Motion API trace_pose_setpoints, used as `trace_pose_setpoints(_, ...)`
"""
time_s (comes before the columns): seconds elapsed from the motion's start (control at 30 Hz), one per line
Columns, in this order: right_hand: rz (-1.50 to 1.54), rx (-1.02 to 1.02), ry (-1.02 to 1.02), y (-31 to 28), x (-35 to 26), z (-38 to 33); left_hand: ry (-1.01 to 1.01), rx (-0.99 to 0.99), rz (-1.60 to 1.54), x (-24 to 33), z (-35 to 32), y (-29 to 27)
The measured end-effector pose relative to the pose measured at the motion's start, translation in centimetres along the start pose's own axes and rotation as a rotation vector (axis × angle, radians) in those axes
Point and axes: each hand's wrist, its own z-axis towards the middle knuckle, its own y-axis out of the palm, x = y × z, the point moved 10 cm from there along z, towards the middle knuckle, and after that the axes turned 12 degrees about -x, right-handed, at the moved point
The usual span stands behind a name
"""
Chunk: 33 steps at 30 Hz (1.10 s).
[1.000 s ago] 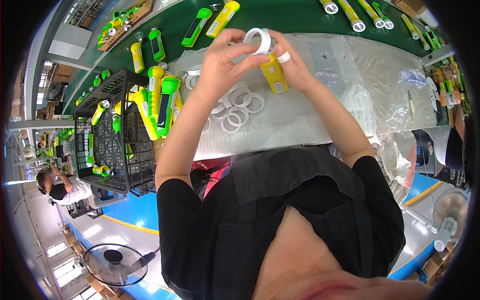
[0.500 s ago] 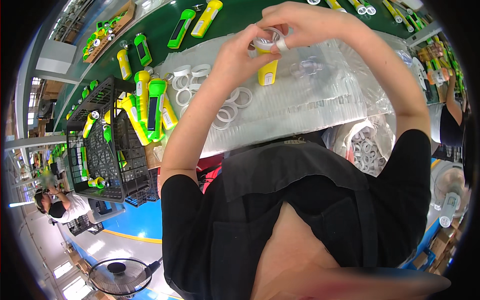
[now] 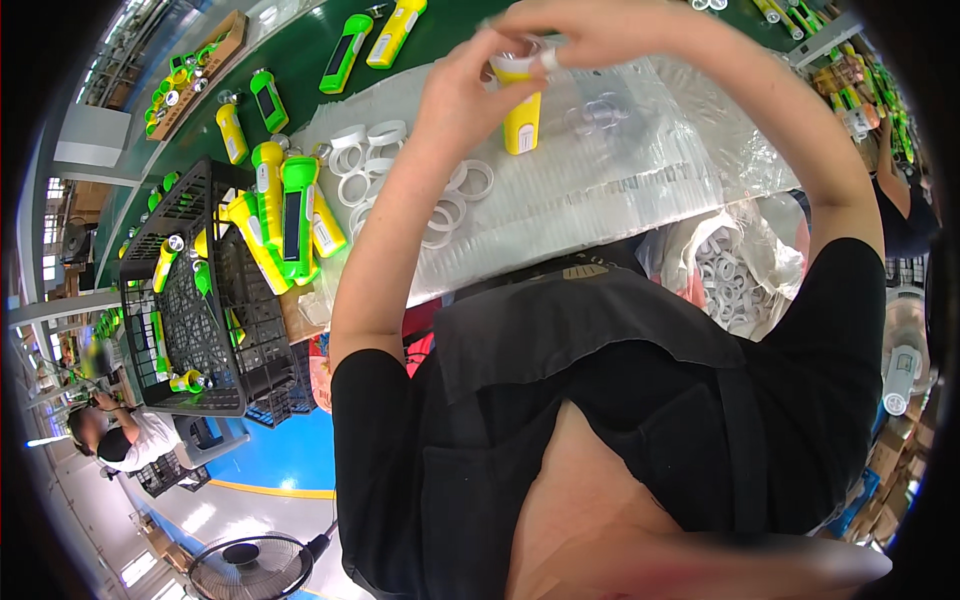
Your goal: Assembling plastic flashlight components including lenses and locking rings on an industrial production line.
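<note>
Yellow plastic torch body (image 3: 520, 112) hangs upright above the clear plastic sheet (image 3: 640, 170), left hand (image 3: 470, 85) clasping its top to steady it while right hand (image 3: 590, 30) pinches its white rim.

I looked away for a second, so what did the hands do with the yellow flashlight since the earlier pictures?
Both hands, left hand and right hand, lifted the yellow flashlight up and away from the table, and it now hangs upright; the white ring went onto its top. The loose white rings, black crate and plastic sheet stayed put.
</note>
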Motion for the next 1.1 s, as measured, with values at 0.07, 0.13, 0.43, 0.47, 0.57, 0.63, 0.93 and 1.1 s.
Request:
trace_pose_setpoints(0.07,-0.077,-0.101,0.223,0.9,1.1,-0.3,-0.033,-0.025,0.068,-0.3,-0.2,0.6)
trace_pose_setpoints(0.13,-0.113,-0.059,0.427,0.6,-0.1,-0.5,-0.008,-0.002,0.057,-0.2,-0.2,0.5)
trace_pose_setpoints(0.43,-0.169,-0.030,0.624,0.6,3.9,-1.2,-0.052,-0.030,0.092,-0.5,0.1,1.0)
trace_pose_setpoints(0.47,-0.169,-0.027,0.624,0.2,3.9,-1.3,-0.030,-0.004,0.067,-0.6,0.4,0.8)
trace_pose_setpoints(0.57,0.145,0.339,0.024,-3.0,-0.1,-1.7,0.024,0.039,0.006,-0.3,0.6,0.3)
trace_pose_setpoints(0.63,-0.063,0.106,0.448,0.4,4.0,-1.2,0.053,0.054,-0.031,-0.2,0.5,0.2)
trace_pose_setpoints(0.93,0.823,0.791,0.191,14.6,4.9,-1.7,-0.031,0.061,-0.406,-2.8,-1.0,0.2)
trace_pose_setpoints(1.1,1.425,0.436,0.046,16.5,-0.4,0.9,-0.123,-0.078,-0.820,0.7,-1.2,0.7)
